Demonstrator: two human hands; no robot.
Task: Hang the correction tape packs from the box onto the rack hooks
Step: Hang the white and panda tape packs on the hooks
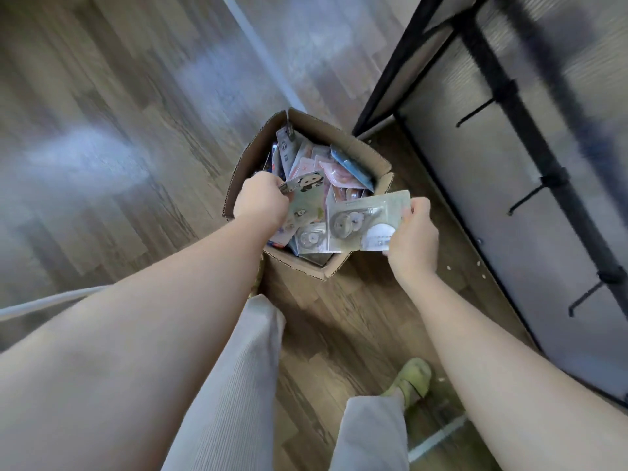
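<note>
Cardboard box [353, 149] sits open on the wood floor [102, 130], stuffed with blister packs in pink, blue and grey, so plenty of stock left to go. Both hands are over it, apart from each other. Left hand [261, 200] is curled around a panda-print pack [306, 195] at about 9 o'clock of the box opening; looks like it may have more than one card pinched together, can't say for sure. Right hand [413, 234] pinches the end of a clear-fronted correction tape pack [363, 220] at roughly 4 o'clock, lifted just above the pile.

So this reads as the pick-up step, packs in hand but nothing hung. The rack [516, 107] stands off at 2 o'clock from the box, black frame with bare hooks [474, 113] sticking out, and I don't see any packs on them.

Next bit, I'd guess: stand up, swing toward the rack, find the hang hole at the top of the card and thread it over a hook tip. Probably easier one pack at a time, and the card may need turning first so the hole end leads.
</note>
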